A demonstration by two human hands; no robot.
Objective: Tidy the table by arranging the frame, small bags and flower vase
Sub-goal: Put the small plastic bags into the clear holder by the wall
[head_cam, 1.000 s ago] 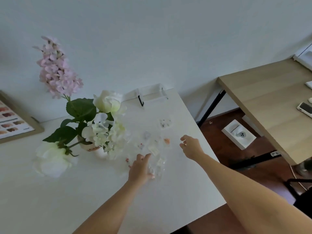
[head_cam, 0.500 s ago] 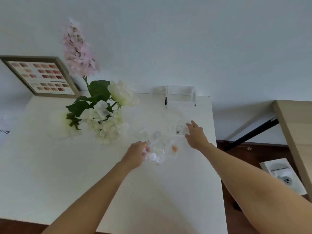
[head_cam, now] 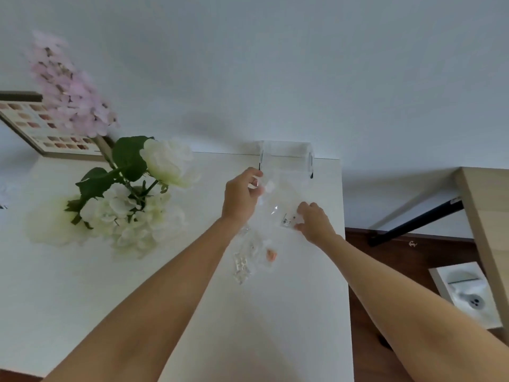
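Since a moment ago our left hand (head_cam: 240, 198) has gone up from the little heap toward the back of the table (head_cam: 165, 299), and our right hand (head_cam: 314, 223) has slid onto a labelled bag. Now the left fingers (head_cam: 254, 177) are pinching the top corner of a clear bag (head_cam: 278, 205), and the right fingers (head_cam: 303, 209) are curled down on its lower corner, by the small printed label. More small bags (head_cam: 248, 260) lie in a loose heap just near our wrists, one with something orange inside. We think these bags are very light, soft and slippery, so they could slide or crumple; the edges and corners look like the best places to hold. They are see-through and hard to spot on the white table. The flower vase (head_cam: 124, 199) stands to the left, full of white flowers with one tall pink one, so thick that we cannot see the vase itself. It looks top-heavy and might tip, so we would hold it low. The frame (head_cam: 33, 125) leans at the back left by the wall, partly behind the pink flowers. It looks stiff and flat, good to hold by its sides.
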